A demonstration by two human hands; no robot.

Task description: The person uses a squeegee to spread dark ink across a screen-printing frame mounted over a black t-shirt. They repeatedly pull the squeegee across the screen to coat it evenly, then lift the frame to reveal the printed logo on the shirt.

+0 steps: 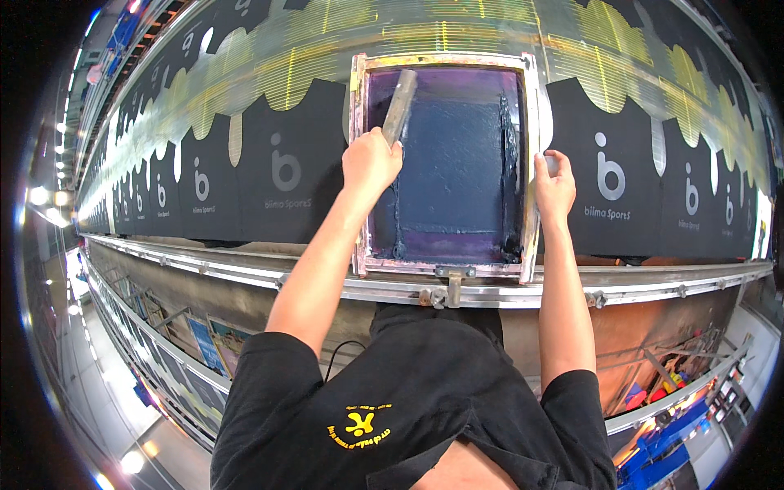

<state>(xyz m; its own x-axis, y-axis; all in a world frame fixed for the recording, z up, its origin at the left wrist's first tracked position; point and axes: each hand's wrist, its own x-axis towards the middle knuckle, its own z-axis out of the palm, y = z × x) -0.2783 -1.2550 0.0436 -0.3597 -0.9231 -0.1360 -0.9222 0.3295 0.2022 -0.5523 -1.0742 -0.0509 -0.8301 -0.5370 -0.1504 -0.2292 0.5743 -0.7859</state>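
- Table: long print table running far left to far right, metal rail along its near edge; black fabric panels with pale logos laid side by side.
- Left hand: fingers closed round a squeegee handle, blade down inside the screen's left part.
- Screen frame: flat on the table, centre, dark blue ink across its mesh.
- Right hand: resting on the frame's right edge, fingers loosely curled, gripping nothing else.

Black short-sleeved shirt; yellow chest print; bare forearms.
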